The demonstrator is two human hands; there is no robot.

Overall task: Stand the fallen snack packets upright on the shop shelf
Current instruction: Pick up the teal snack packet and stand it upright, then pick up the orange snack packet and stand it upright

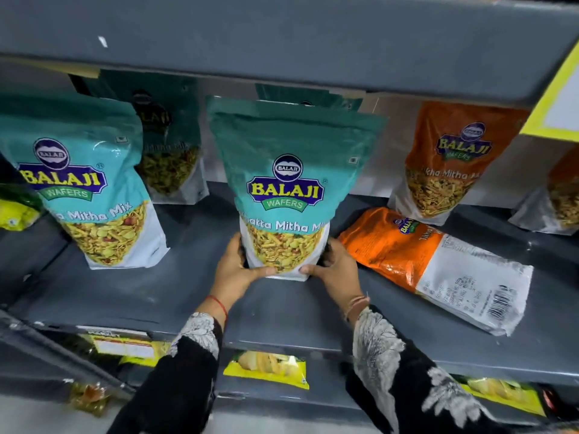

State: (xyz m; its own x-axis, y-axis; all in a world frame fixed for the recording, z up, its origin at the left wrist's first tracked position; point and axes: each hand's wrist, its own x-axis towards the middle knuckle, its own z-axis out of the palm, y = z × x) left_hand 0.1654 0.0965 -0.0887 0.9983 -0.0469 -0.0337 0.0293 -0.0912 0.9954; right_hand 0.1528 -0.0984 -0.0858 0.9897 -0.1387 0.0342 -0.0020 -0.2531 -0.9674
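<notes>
Teal packet (pixel 286 183), "BALAJI WAFERS", "…Mitha Mix", stands upright mid-shelf (pixel 131 289). Left hand (pixel 238 267) and right hand (pixel 336 270) clasp its lower corners, thumbs across front. Orange Balaji packet (pixel 407 245) lies flat just right, barcode up.

"BALAJI WAFERS", "Mitha Mix" on the teal packet (pixel 286 189); "BALAJI WAFERS" on the upright orange packet (pixel 451 161)

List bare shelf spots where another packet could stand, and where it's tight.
Bare: shelf between the left teal packet and the held teal packet, plus the front strip left of the hands. Tight: right side, where the fallen orange packet lies before the upright orange packet.
</notes>
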